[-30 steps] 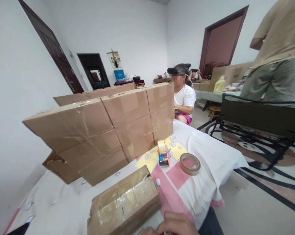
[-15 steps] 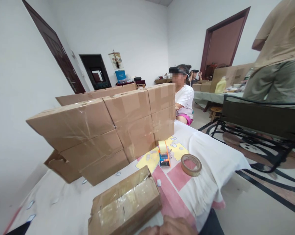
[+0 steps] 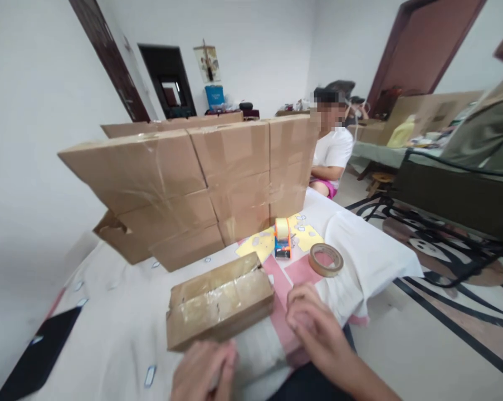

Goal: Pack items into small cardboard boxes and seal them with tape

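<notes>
A taped cardboard box [image 3: 220, 301] lies on the cloth-covered table in front of me, clear tape shining along its top. My left hand [image 3: 203, 370] is at its near edge, fingers curled and thumb pressed in; blur hides whether anything is inside or whether it touches the box. To the right of the box, my right hand [image 3: 312, 320] is raised over the table edge with bent fingers drawn together, their contents hidden. A roll of tape [image 3: 326, 260] lies flat beyond my right hand. Beside it stands an orange and blue tape dispenser [image 3: 283, 239] with a yellowish roll.
Stacked cardboard boxes [image 3: 234, 184] form a wall across the table's far side. A dark flat object [image 3: 42, 351] lies at the left edge. Behind the stack sits a person in a white shirt [image 3: 332, 150]. A dark-framed chair [image 3: 455, 200] stands on the right.
My view has tilted down. Both hands, low and close together before, are now apart and further in view: left by the box's near edge, right above the table edge. The box looks unmoved.
</notes>
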The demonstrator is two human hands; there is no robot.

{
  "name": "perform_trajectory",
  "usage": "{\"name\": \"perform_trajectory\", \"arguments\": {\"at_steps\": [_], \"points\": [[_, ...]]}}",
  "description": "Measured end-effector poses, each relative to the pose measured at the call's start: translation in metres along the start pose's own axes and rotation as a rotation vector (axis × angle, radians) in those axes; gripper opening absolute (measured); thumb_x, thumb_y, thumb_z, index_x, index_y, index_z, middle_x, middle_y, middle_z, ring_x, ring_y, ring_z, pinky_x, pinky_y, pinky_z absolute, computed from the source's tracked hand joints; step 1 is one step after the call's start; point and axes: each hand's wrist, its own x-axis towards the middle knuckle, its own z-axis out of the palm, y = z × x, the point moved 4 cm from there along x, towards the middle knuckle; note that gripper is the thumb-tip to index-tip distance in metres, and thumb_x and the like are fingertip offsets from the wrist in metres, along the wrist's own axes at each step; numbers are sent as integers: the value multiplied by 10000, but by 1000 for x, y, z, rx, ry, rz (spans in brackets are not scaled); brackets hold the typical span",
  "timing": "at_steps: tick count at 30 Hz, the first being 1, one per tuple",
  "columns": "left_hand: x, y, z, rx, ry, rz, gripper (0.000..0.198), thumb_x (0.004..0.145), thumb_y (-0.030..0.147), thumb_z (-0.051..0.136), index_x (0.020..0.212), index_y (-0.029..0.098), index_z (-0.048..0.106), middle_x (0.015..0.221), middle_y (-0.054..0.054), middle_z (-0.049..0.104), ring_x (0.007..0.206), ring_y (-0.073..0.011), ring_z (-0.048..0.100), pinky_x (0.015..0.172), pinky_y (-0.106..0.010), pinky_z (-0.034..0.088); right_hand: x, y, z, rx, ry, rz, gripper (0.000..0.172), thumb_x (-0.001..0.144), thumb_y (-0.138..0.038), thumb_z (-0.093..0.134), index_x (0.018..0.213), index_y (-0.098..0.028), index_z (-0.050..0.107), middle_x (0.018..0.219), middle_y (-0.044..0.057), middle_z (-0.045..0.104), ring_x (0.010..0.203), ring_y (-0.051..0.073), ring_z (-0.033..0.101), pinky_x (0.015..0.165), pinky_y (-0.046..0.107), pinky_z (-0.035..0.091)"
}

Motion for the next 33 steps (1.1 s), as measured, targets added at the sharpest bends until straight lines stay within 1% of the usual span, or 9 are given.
{"name": "perform_trajectory", "arguments": {"at_steps": [3,4,7,9,11,16,20,29,33], "points": [[37,-11,-32,224,49,117,179,881,96,648,1012,208,696,862,-36,779,835,-192,718,825,-319,497,22,-10,-7,61,2,-34,116,1000,-239,516,913,-224,591,886,63,625,876,205,591,805,360,489],[47,-17,-34,317,-9,119,238,897,152,653,1128,202,680,1012,-71,784,967,-228,716,901,-365,477,29,-11,-6,79,4,-32,99,994,-233,535,915,-224,594,873,57,633,856,200,598,797,357,493],[57,-33,-20,475,-329,108,532,935,394,625,1401,157,532,1414,-147,620,1306,-317,572,1077,-483,376,48,-8,6,93,33,25,33,966,-242,597,943,-221,609,869,42,649,840,181,617,791,332,507],[50,-39,-6,500,-507,110,631,936,490,602,1452,147,485,1498,-141,542,1381,-328,502,1129,-508,328,60,-6,19,110,44,81,83,939,-244,632,1015,-215,615,869,30,664,835,168,633,794,314,516],[41,-40,2,502,-582,98,622,937,492,605,1450,158,495,1512,-123,530,1394,-323,484,1147,-513,305,71,-3,33,139,19,125,157,912,-229,650,1064,-207,617,829,10,678,808,156,650,809,308,520],[33,-38,0,450,-529,5,428,936,443,637,1321,259,634,1404,-68,635,1244,-290,576,1023,-451,373,95,6,70,140,-138,183,154,845,-160,667,995,-193,655,849,3,722,826,153,698,821,301,523],[34,-39,-4,432,-437,1,401,933,468,638,1275,264,669,1222,-70,720,1079,-265,622,904,-416,380,108,12,89,-8,-284,160,138,829,-107,653,932,-198,666,856,0,735,841,165,699,830,316,504],[31,-42,-3,377,-234,69,316,938,438,636,1088,161,659,1219,-94,734,1066,-269,658,902,-420,400,117,13,95,-203,-356,124,127,856,-129,658,941,-224,653,843,0,748,896,204,670,905,391,449],[30,-37,-4,302,-275,118,129,944,243,635,1057,182,630,1248,-53,735,1161,-227,657,981,-418,389,117,12,96,-211,-373,115,137,880,-119,631,970,-221,648,879,16,745,917,212,676,898,396,455]]}}
